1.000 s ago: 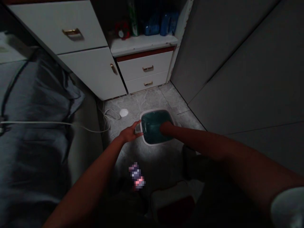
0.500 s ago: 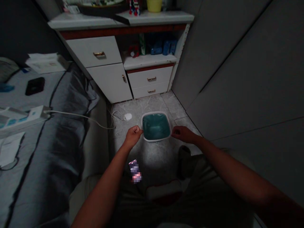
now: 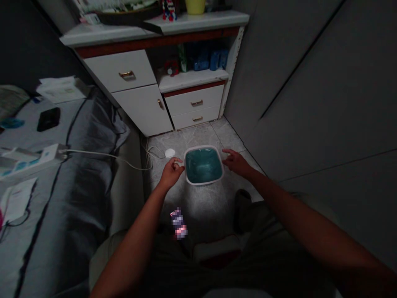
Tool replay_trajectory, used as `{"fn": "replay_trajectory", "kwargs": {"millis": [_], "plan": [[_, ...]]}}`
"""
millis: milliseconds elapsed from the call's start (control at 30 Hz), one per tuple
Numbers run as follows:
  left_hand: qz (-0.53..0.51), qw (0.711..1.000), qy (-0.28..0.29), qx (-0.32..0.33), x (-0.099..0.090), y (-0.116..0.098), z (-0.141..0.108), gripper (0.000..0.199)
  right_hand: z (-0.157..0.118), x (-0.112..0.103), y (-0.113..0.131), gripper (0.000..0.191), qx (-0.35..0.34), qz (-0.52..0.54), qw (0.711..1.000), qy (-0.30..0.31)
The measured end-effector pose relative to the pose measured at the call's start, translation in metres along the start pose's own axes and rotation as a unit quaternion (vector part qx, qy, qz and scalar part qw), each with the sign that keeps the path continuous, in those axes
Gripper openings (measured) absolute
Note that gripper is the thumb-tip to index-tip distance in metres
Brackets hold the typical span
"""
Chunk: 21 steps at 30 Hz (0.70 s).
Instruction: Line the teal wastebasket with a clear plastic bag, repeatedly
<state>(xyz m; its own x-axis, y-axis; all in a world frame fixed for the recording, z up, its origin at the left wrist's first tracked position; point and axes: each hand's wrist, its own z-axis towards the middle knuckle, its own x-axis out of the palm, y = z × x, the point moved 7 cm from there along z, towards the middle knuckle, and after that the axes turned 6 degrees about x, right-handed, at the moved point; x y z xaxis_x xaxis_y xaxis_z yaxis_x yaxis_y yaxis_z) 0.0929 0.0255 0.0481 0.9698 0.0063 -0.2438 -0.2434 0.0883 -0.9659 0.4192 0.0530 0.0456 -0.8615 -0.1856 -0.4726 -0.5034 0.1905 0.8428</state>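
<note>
Flanking a pale-rimmed basin (image 3: 203, 183), teal inside, left hand (image 3: 170, 173) and right hand (image 3: 238, 163) each have the grip apart.

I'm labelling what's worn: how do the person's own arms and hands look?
The ungloved left hand and ungloved right hand show no ring or watch I can make out. The tapering left forearm and right forearm are bare, with no sleeve visible.

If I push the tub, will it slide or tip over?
The tub would probably slide more than tip: it looks wide and low on smooth-looking tiles. It may feel light, with that thin rim, but the shine inside might be water, making it heavier.
</note>
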Motion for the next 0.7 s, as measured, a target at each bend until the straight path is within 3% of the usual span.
{"fn": "replay_trajectory", "kwargs": {"millis": [100, 200, 267, 333, 467, 533, 633, 700], "plan": [[-0.079, 0.993, 0.023, 0.088, -0.008, -0.073, 0.0, 0.077, -0.011, -0.021, 0.049, 0.086, -0.077, 0.115, 0.99, -0.031], [-0.123, 0.976, 0.039, 0.177, -0.019, -0.14, -0.005, 0.099, -0.029, -0.035, 0.096, 0.094, -0.173, 0.139, 0.973, -0.064], [-0.138, 0.966, 0.059, 0.209, -0.022, -0.158, 0.0, 0.108, -0.032, -0.038, 0.111, 0.094, -0.216, 0.115, 0.966, -0.082], [-0.145, 0.965, 0.072, 0.208, -0.022, -0.148, 0.014, 0.113, -0.021, -0.038, 0.104, 0.093, -0.219, 0.067, 0.968, -0.1], [-0.113, 0.985, 0.065, 0.109, -0.02, -0.072, 0.049, 0.113, 0.026, -0.04, 0.052, 0.097, -0.114, -0.061, 0.984, -0.122], [-0.097, 0.99, 0.067, 0.076, -0.02, -0.044, 0.056, 0.114, 0.042, -0.043, 0.035, 0.101, -0.086, -0.089, 0.985, -0.12], [-0.088, 0.991, 0.05, 0.087, -0.025, -0.04, 0.056, 0.106, 0.049, -0.046, 0.034, 0.098, -0.098, -0.092, 0.982, -0.131], [-0.073, 0.992, 0.044, 0.096, -0.027, -0.047, 0.051, 0.086, 0.046, -0.04, 0.038, 0.082, -0.099, -0.103, 0.98, -0.136]]}}
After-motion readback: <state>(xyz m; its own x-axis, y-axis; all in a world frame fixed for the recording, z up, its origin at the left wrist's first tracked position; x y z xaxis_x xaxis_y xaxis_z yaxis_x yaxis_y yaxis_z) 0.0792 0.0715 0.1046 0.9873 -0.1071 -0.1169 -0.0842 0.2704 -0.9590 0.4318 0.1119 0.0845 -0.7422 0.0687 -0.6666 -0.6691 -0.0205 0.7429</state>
